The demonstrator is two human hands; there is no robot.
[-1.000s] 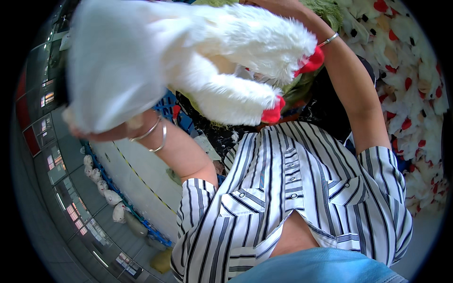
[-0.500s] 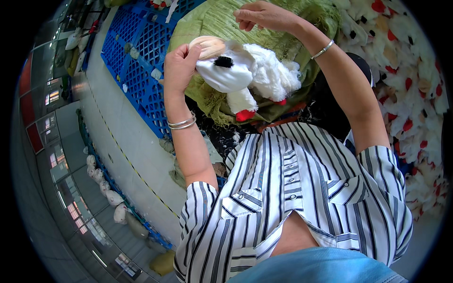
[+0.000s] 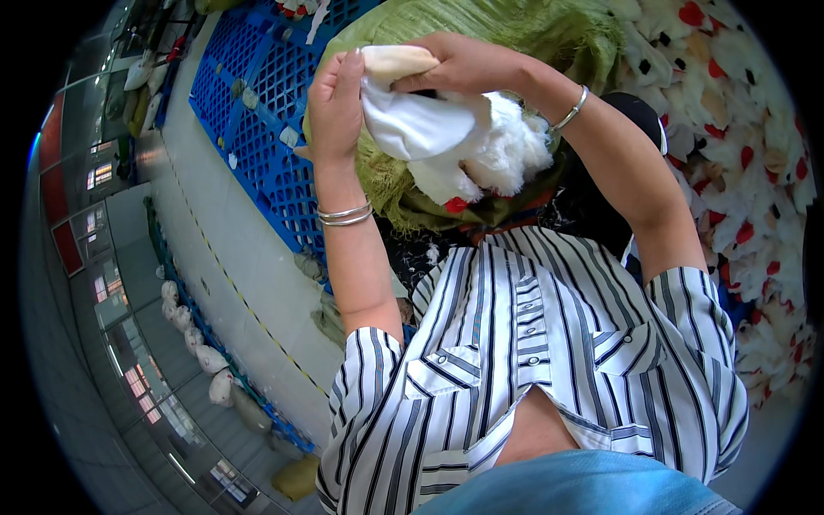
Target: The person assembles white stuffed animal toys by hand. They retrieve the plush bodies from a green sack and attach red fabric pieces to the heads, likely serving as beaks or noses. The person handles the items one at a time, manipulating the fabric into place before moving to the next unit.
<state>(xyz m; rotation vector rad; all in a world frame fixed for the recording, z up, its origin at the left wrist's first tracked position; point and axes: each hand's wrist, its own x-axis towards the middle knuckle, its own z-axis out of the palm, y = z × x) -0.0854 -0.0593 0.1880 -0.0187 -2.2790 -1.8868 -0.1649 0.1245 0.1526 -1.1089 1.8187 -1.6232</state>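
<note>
In front of my chest hangs a limp white plush toy skin, with a smooth white part, a shaggy white body, a beige patch and a red tip at the bottom. My left hand pinches its left edge beside the beige patch. From the other side, my right hand is closed on the top of the beige patch, thumb below and fingers over it. The black tuft is mostly hidden under that hand. Behind and beneath the toy skin lies a green woven sack.
Blue plastic pallets lie on the floor beyond my left hand. To the right rises a large heap of white plush skins with red and black parts. A striped line crosses the pale floor; white bundles line its far left side.
My right hand has come down and left from above the sack and taken hold of the toy skin's beige part. The toy skin has been turned, covering its black tuft.
</note>
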